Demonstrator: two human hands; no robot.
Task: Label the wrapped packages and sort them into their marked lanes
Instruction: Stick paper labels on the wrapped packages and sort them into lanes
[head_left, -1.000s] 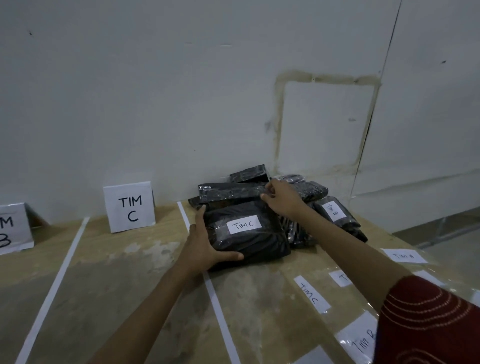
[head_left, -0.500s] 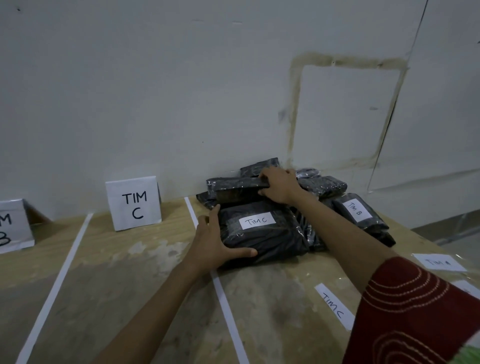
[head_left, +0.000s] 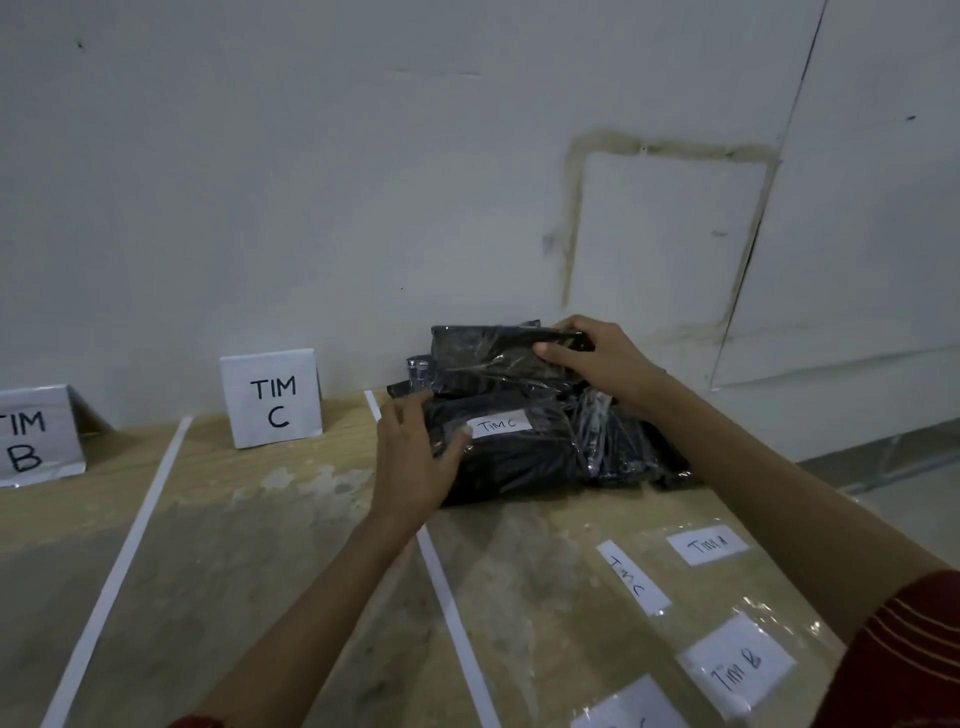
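Observation:
Several black plastic-wrapped packages lie piled against the wall. The front package (head_left: 524, 462) carries a white label (head_left: 498, 425) reading TIM C. My left hand (head_left: 415, 457) holds this package at its left end, thumb on top beside the label. My right hand (head_left: 597, 358) grips the right end of an upper package (head_left: 483, 358), which is tilted up above the pile. A TIM C sign (head_left: 272, 397) stands by the wall, left of the pile.
A TIM B sign (head_left: 36, 436) stands at the far left. White tape lines (head_left: 452, 603) (head_left: 124, 561) mark lanes on the wooden table. Loose labels TIM A (head_left: 707, 544), TIM C (head_left: 631, 577) and TIM B (head_left: 737, 665) lie under clear film at the right.
My right hand has lifted the upper package off the pile. My left thumb slid up onto the front package beside its label. The package labelled TIM B at the right is now hidden.

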